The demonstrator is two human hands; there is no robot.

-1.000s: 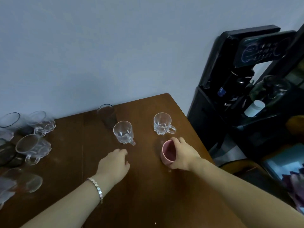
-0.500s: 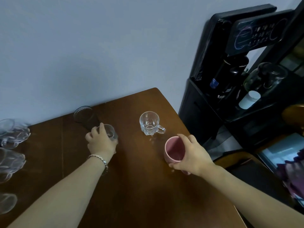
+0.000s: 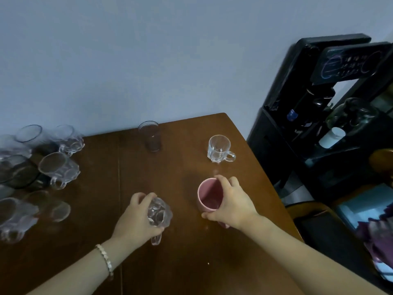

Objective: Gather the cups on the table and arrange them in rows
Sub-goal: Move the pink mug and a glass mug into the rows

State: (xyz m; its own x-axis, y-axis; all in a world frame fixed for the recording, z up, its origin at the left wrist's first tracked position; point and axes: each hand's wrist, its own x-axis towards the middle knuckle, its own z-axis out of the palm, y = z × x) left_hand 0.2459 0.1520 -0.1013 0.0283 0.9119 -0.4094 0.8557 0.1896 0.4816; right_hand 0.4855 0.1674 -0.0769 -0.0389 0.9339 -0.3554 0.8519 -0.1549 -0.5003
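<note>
My left hand (image 3: 136,222) grips a clear glass mug (image 3: 159,213), tilted over the middle of the brown table (image 3: 187,262), handle pointing down toward me. My right hand (image 3: 231,203) is closed around a pink cup (image 3: 208,195) just to the right of it. A clear handled mug (image 3: 219,148) stands upright near the table's right edge. A dark tumbler (image 3: 150,136) stands at the back by the wall. Several clear glass cups (image 3: 58,167) are clustered at the left; the image there is blurred.
A black water dispenser (image 3: 319,103) stands right of the table, with a white-capped bottle (image 3: 331,137) in its recess. The table's right edge runs diagonally toward me. A blue-grey wall (image 3: 148,60) closes the far side.
My left hand took hold of the clear mug near the dark tumbler and drew it toward me, tilting it. My right hand keeps its grip on the pink cup.
</note>
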